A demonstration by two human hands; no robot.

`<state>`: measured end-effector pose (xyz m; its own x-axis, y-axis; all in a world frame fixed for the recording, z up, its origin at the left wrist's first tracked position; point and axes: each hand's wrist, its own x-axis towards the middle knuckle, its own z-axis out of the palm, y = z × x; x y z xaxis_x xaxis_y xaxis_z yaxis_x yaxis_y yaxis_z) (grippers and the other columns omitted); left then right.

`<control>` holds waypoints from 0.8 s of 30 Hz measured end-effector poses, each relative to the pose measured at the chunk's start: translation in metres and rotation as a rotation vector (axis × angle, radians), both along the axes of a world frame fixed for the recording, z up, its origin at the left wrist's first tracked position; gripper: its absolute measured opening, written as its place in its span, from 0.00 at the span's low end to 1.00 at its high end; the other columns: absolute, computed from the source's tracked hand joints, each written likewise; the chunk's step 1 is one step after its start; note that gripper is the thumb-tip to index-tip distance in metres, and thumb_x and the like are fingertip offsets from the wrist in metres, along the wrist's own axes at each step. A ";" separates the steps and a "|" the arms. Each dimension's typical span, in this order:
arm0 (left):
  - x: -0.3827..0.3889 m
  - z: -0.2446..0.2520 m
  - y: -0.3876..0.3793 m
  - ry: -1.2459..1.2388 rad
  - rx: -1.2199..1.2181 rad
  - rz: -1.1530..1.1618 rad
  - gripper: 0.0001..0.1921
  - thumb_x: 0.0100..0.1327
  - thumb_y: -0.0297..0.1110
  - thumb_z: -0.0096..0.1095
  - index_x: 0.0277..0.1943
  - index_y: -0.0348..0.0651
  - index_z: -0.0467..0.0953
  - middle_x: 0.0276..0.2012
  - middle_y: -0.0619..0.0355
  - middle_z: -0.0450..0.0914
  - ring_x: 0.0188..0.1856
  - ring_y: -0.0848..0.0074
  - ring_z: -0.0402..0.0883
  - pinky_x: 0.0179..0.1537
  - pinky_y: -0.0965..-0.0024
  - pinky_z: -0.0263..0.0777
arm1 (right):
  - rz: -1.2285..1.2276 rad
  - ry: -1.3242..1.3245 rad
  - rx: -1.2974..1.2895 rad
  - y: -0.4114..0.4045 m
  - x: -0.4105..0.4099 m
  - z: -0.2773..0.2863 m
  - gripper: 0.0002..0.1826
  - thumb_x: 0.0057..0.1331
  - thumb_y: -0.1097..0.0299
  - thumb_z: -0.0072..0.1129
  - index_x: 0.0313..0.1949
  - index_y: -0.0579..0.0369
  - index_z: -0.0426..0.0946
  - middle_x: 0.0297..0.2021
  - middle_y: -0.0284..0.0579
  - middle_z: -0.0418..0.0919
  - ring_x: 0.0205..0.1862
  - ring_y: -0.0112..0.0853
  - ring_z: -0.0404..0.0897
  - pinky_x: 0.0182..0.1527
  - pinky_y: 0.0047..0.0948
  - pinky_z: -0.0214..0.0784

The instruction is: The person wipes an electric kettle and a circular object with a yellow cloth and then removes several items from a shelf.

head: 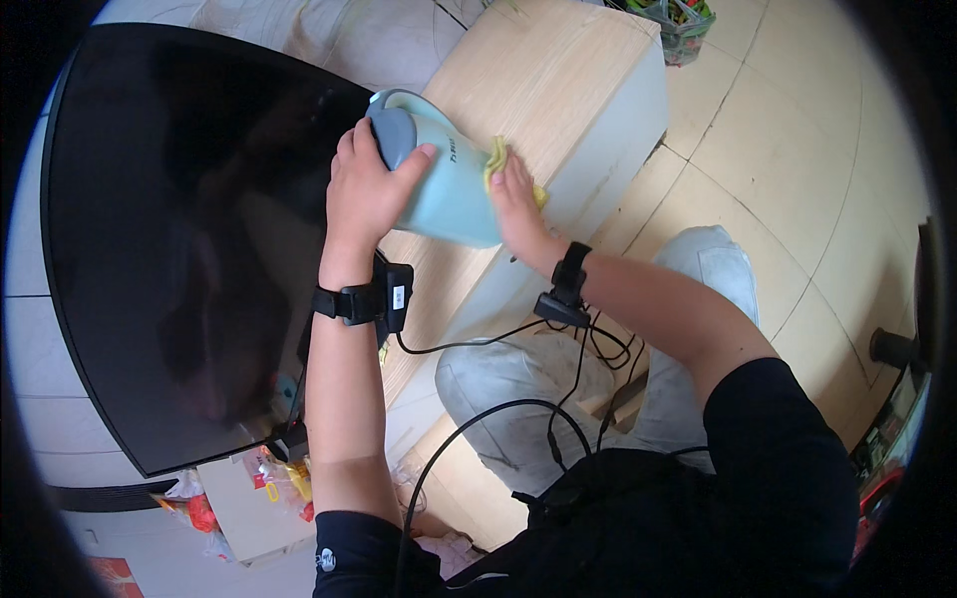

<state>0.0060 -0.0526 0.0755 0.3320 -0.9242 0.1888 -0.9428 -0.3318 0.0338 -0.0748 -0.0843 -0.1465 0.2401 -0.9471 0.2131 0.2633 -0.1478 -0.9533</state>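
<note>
A light blue plastic kettle or jug [456, 198] with a grey lid and a looped handle is tilted on its side above a wood-topped cabinet [553, 52]. My left hand [370, 183] grips its lid end, thumb on the body and fingers over the grey lid. At the base end, my right hand [519, 202] presses a yellow cloth [496, 161] to the jug's bottom. Part of the cloth is hidden behind my fingers. Whether the jug touches the cabinet top cannot be told. Both wrists wear black straps with small cabled devices.
A large black television [187, 224] stands to the left, close to my left forearm. Black cables hang between my wrists and over my lap. A plastic bag of red and green produce [680, 34] is on the tiled floor. Bags lie on a white surface [247, 516] at lower left.
</note>
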 end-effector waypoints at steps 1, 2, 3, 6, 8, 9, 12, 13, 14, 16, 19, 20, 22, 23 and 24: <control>-0.001 0.000 0.000 -0.011 0.007 0.014 0.50 0.55 0.64 0.63 0.70 0.30 0.61 0.68 0.37 0.65 0.70 0.49 0.65 0.67 0.56 0.63 | -0.025 0.090 -0.088 0.014 0.001 0.005 0.34 0.76 0.58 0.37 0.72 0.71 0.47 0.72 0.68 0.49 0.75 0.58 0.46 0.75 0.52 0.36; 0.001 0.000 0.001 -0.014 0.008 0.015 0.50 0.55 0.64 0.63 0.70 0.30 0.61 0.68 0.37 0.65 0.70 0.49 0.65 0.67 0.56 0.63 | -0.047 0.178 -0.179 0.027 0.001 0.014 0.37 0.75 0.58 0.40 0.73 0.72 0.43 0.74 0.70 0.43 0.76 0.61 0.41 0.76 0.56 0.31; 0.004 -0.001 0.004 -0.026 -0.001 0.017 0.50 0.56 0.64 0.63 0.70 0.30 0.61 0.68 0.38 0.65 0.69 0.49 0.65 0.66 0.56 0.63 | -0.048 0.177 -0.176 0.038 -0.001 0.024 0.37 0.75 0.58 0.40 0.73 0.72 0.43 0.74 0.70 0.43 0.76 0.61 0.41 0.76 0.56 0.31; 0.008 0.000 0.004 -0.027 -0.017 0.008 0.49 0.56 0.64 0.62 0.70 0.31 0.61 0.68 0.38 0.65 0.68 0.49 0.66 0.66 0.55 0.64 | -0.017 0.253 -0.394 0.054 -0.012 0.047 0.42 0.72 0.57 0.48 0.73 0.74 0.40 0.74 0.71 0.39 0.76 0.63 0.38 0.75 0.60 0.29; 0.008 -0.002 0.004 -0.017 -0.021 -0.003 0.48 0.56 0.63 0.62 0.70 0.31 0.62 0.67 0.38 0.66 0.68 0.48 0.67 0.66 0.55 0.64 | -0.022 0.301 -0.572 0.055 -0.016 0.057 0.44 0.71 0.57 0.52 0.73 0.74 0.41 0.75 0.70 0.38 0.77 0.62 0.36 0.76 0.59 0.28; 0.007 -0.002 0.003 -0.025 -0.021 -0.011 0.47 0.58 0.63 0.61 0.70 0.32 0.62 0.67 0.38 0.66 0.68 0.48 0.67 0.66 0.55 0.64 | -0.060 0.292 -0.598 0.053 -0.017 0.060 0.45 0.69 0.56 0.55 0.72 0.73 0.43 0.75 0.68 0.40 0.77 0.61 0.38 0.75 0.59 0.29; 0.009 -0.005 0.001 -0.018 -0.031 -0.038 0.45 0.62 0.63 0.57 0.69 0.32 0.62 0.67 0.38 0.66 0.68 0.48 0.67 0.66 0.55 0.64 | -0.095 0.263 -0.689 0.038 -0.020 0.079 0.45 0.67 0.55 0.57 0.72 0.72 0.47 0.75 0.66 0.43 0.77 0.61 0.40 0.75 0.58 0.31; 0.011 -0.006 0.001 -0.002 -0.041 -0.055 0.44 0.64 0.63 0.55 0.69 0.32 0.62 0.67 0.38 0.67 0.68 0.48 0.67 0.65 0.55 0.64 | -0.133 0.275 -0.690 0.036 -0.017 0.085 0.45 0.66 0.54 0.60 0.71 0.72 0.50 0.75 0.63 0.44 0.77 0.60 0.41 0.75 0.57 0.32; 0.013 -0.006 0.001 -0.004 -0.040 -0.058 0.44 0.64 0.63 0.55 0.69 0.32 0.62 0.67 0.38 0.67 0.68 0.48 0.67 0.65 0.55 0.64 | -0.136 0.274 -0.689 0.036 -0.015 0.089 0.45 0.66 0.54 0.60 0.71 0.72 0.50 0.75 0.63 0.44 0.77 0.60 0.41 0.75 0.57 0.32; 0.016 -0.007 0.002 0.000 -0.032 -0.060 0.42 0.66 0.63 0.52 0.69 0.33 0.62 0.67 0.38 0.67 0.68 0.49 0.67 0.65 0.55 0.64 | -0.190 0.331 -0.678 0.038 -0.015 0.094 0.45 0.63 0.51 0.62 0.70 0.69 0.55 0.75 0.60 0.48 0.77 0.58 0.44 0.75 0.57 0.35; 0.012 -0.005 0.004 -0.017 -0.022 -0.057 0.43 0.66 0.64 0.51 0.69 0.33 0.62 0.67 0.39 0.67 0.68 0.50 0.67 0.65 0.55 0.64 | -0.212 0.444 -0.844 0.035 -0.016 0.075 0.44 0.61 0.48 0.64 0.67 0.66 0.61 0.73 0.57 0.53 0.76 0.57 0.47 0.75 0.57 0.38; 0.011 -0.003 0.005 -0.018 -0.018 -0.060 0.43 0.66 0.64 0.51 0.69 0.33 0.62 0.67 0.39 0.67 0.68 0.50 0.67 0.65 0.55 0.64 | -0.215 0.444 -0.840 0.035 -0.015 0.065 0.44 0.61 0.48 0.64 0.67 0.66 0.61 0.73 0.57 0.53 0.76 0.57 0.47 0.75 0.57 0.38; 0.011 -0.002 0.006 -0.012 -0.019 -0.046 0.43 0.66 0.64 0.51 0.70 0.33 0.62 0.68 0.40 0.66 0.68 0.50 0.67 0.65 0.55 0.64 | -0.178 0.566 -0.999 0.034 -0.018 0.039 0.42 0.60 0.47 0.64 0.66 0.63 0.65 0.72 0.53 0.57 0.76 0.56 0.49 0.75 0.57 0.39; 0.011 -0.002 0.005 -0.007 -0.017 -0.051 0.43 0.66 0.64 0.51 0.70 0.33 0.62 0.68 0.40 0.66 0.68 0.50 0.67 0.65 0.55 0.64 | -0.142 0.619 -0.984 0.034 -0.022 0.028 0.42 0.62 0.47 0.62 0.65 0.69 0.64 0.72 0.60 0.54 0.76 0.56 0.48 0.76 0.56 0.38; 0.011 -0.003 0.004 -0.011 -0.021 -0.046 0.43 0.66 0.65 0.51 0.70 0.34 0.62 0.68 0.40 0.66 0.68 0.50 0.68 0.65 0.55 0.64 | -0.143 0.625 -0.982 0.035 -0.024 0.016 0.42 0.62 0.47 0.62 0.65 0.69 0.64 0.72 0.60 0.54 0.76 0.56 0.48 0.76 0.56 0.38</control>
<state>0.0172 -0.0482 0.0726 0.2867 -0.9343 0.2118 -0.9575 -0.2870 0.0299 -0.0987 -0.0489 -0.1304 0.4669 -0.4686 0.7499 -0.2890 -0.8823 -0.3714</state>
